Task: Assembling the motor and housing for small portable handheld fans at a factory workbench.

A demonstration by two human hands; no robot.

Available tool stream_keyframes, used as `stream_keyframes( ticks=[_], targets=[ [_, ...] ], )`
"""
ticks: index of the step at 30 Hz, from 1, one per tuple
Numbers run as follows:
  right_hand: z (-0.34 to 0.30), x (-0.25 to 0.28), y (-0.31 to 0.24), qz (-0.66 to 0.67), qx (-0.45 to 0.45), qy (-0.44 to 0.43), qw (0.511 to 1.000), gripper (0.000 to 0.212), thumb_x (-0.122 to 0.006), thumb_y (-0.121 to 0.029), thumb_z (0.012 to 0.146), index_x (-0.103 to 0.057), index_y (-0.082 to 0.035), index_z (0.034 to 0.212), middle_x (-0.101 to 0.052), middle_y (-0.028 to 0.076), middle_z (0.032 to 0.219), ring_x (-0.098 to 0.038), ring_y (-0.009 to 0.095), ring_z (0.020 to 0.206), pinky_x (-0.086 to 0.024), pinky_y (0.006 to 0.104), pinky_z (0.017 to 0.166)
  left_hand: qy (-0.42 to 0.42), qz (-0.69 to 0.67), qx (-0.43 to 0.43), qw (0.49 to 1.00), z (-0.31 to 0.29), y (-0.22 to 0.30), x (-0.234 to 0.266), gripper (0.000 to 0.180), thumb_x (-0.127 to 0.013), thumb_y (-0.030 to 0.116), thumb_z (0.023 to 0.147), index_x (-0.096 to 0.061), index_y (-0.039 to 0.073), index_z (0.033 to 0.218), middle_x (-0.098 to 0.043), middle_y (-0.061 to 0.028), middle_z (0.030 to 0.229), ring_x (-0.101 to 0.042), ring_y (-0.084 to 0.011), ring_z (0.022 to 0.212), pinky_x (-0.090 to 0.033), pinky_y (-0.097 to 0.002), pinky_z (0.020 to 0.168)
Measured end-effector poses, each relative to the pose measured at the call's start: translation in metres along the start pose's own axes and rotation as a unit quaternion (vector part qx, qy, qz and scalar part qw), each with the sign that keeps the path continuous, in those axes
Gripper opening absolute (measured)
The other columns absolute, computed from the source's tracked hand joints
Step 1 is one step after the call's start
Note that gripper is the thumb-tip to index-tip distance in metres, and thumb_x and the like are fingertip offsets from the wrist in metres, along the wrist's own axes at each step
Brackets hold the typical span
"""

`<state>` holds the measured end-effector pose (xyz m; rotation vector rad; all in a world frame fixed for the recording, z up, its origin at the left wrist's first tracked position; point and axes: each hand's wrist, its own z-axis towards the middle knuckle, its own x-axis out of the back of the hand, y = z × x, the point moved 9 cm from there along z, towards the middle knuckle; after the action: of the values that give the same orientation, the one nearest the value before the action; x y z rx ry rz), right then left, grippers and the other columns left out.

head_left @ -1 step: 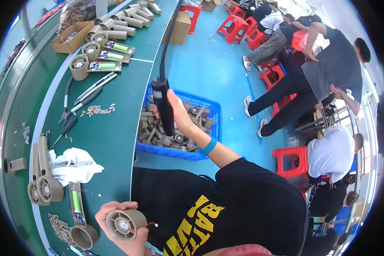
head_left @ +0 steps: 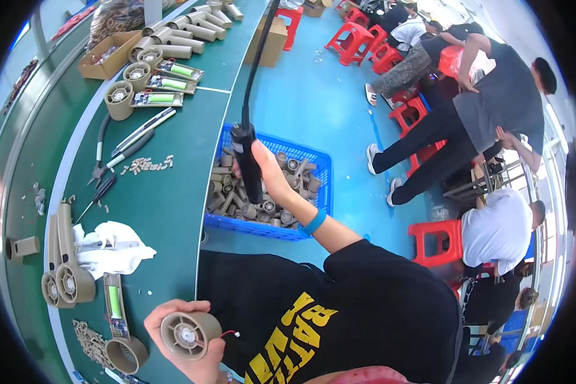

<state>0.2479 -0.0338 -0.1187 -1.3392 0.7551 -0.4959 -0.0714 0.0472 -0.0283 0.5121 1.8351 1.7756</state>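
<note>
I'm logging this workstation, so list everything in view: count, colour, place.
Bench: one, green, left
Fan: one, beige, left hand
Tool: one, black, corded, right hand
Open casings: four, beige, bench
Other casings: many, beige, bench
Small pieces: two piles, beige, bench
Pliers: one, dark, bench
Screwdriver: one, dark, bench
Cloth: one, white, bench
Crate: one, blue, floor, holding beige parts
Boxes: at least three, brown, bench and floor
Stools: several, red, floor
People: several, mixed clothing, right
Wristband: one, blue, right forearm
Shirt: one, black and yellow, lower centre
Left hand: one, bare, lower left
Right hand: one, bare, centre
</note>
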Motion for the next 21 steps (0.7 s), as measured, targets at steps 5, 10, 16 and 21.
stream_keyframes(
  ticks=[5, 10, 16, 21],
  targets=[
    [-0.013, 0.013, 0.016, -0.197, 0.065, 0.064, 0.976, 0.039, -0.054, -0.034, 0.099, -0.05, -0.002, 0.121, -0.059, 0.006, 0.105, -0.053, 0.012, 0.099, -0.042, 0.0277, 0.09, -0.037, -0.075, 0.037, 0.996, -0.002, -0.007, -0.011, 0.076, -0.09, 0.022, 0.058, -0.042, 0.002, 0.114, -0.062, -0.0162, 0.099, -0.064, -0.0244, 0.092, -0.051, -0.0345, 0.083],
    [0.002, -0.002, 0.037, -0.151, 0.064, 0.016, 0.986, 0.035, -0.068, -0.019, 0.09, -0.05, -0.002, 0.115, -0.058, 0.003, 0.1, -0.053, 0.012, 0.091, -0.043, 0.0271, 0.083, -0.063, -0.12, 0.004, 0.991, -0.002, -0.008, -0.013, 0.072, -0.088, 0.003, 0.061, -0.042, 0.001, 0.117, -0.061, -0.0171, 0.104, -0.062, -0.0222, 0.098, -0.05, -0.032, 0.084],
    [0.012, -0.011, 0.041, -0.111, 0.023, 0.019, 0.993, 0.027, -0.065, -0.014, 0.092, -0.049, -0.001, 0.108, -0.061, 0.005, 0.102, -0.056, 0.008, 0.087, -0.044, 0.0229, 0.07, -0.072, -0.124, -0.006, 0.99, -0.001, -0.01, -0.008, 0.071, -0.084, -0.003, 0.063, -0.042, 0.002, 0.12, -0.061, -0.0148, 0.107, -0.061, -0.0189, 0.098, -0.05, -0.0298, 0.083],
    [0.006, 0.004, 0.026, -0.216, 0.053, 0.049, 0.974, 0.036, -0.061, -0.02, 0.096, -0.05, -0.003, 0.125, -0.06, 0.0, 0.097, -0.053, 0.006, 0.088, -0.041, 0.0215, 0.078, -0.042, -0.118, 0.019, 0.992, 0.0, -0.015, -0.002, 0.071, -0.087, 0.015, 0.065, -0.043, 0.002, 0.119, -0.062, -0.0149, 0.099, -0.064, -0.0243, 0.095, -0.05, -0.034, 0.083]
  ],
)
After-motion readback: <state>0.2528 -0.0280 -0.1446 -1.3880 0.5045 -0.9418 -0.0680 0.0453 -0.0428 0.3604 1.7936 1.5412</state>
